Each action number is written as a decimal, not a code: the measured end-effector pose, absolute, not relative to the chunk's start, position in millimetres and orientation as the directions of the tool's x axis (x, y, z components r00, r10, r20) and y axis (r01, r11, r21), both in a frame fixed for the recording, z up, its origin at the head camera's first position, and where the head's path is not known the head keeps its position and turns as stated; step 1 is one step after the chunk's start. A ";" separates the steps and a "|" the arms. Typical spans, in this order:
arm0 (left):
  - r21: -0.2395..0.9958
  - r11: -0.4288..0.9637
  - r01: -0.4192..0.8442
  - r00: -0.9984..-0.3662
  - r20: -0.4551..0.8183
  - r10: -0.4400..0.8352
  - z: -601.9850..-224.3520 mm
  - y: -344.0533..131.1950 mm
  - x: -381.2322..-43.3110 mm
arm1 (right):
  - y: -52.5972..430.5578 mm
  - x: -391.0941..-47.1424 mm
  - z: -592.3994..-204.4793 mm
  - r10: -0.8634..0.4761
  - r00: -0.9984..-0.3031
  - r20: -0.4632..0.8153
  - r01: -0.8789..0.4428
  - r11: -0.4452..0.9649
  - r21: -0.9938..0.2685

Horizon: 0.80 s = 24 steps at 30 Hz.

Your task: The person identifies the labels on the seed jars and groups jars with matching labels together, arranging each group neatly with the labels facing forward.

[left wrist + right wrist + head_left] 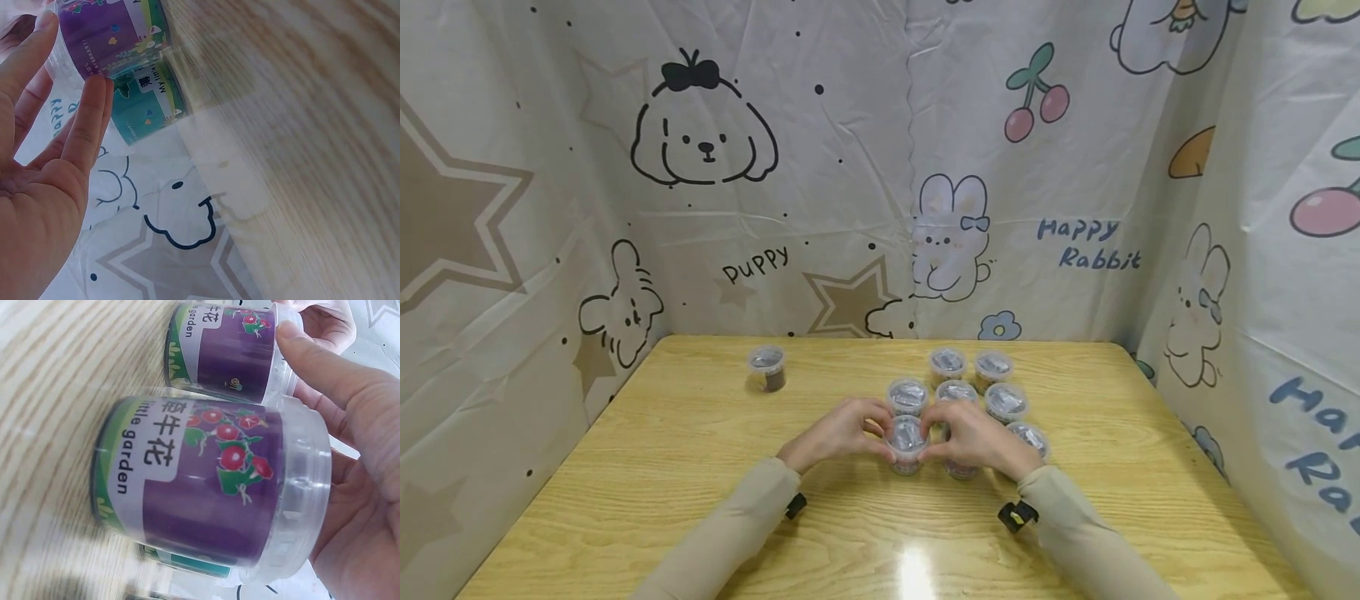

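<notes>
Both hands meet at a small purple-labelled plastic cup (907, 442) in the front row, which has a clear lid with silvery wrapping showing through. My left hand (844, 432) holds its rim from the left, thumb in front and fingers behind. From the other side my right hand (972, 433) grips the same rim. In the right wrist view, another purple "little garden" cup (212, 481) with printed red flowers stands close under the right palm. A teal-labelled cup (150, 106) sits right behind the held one in the left wrist view.
Several more lidded cups (1006, 402) stand grouped behind and right of the hands on the wooden table (700, 500). One lone cup (767, 368) with dark contents is at the back left. A printed cloth (850, 167) encloses the table's back and sides.
</notes>
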<state>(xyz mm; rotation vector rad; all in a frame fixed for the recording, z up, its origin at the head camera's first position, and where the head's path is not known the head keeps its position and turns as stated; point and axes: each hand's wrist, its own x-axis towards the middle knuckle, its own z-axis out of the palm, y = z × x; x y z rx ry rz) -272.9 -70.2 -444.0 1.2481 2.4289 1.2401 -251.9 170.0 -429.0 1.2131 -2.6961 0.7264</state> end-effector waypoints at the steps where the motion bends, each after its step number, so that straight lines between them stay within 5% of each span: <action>1: 0.726 0.317 0.610 -0.647 0.225 0.729 -444.0 -70.1 -272.9 | 170.1 -252.0 -429.0 -0.681 -0.679 0.273 -0.726 0.571 -0.383; 24: 0.703 0.360 0.614 -0.657 0.201 0.727 -442.0 -70.6 -271.5 | 171.5 -251.0 -427.5 -0.677 -0.695 0.243 -0.707 0.581 -0.404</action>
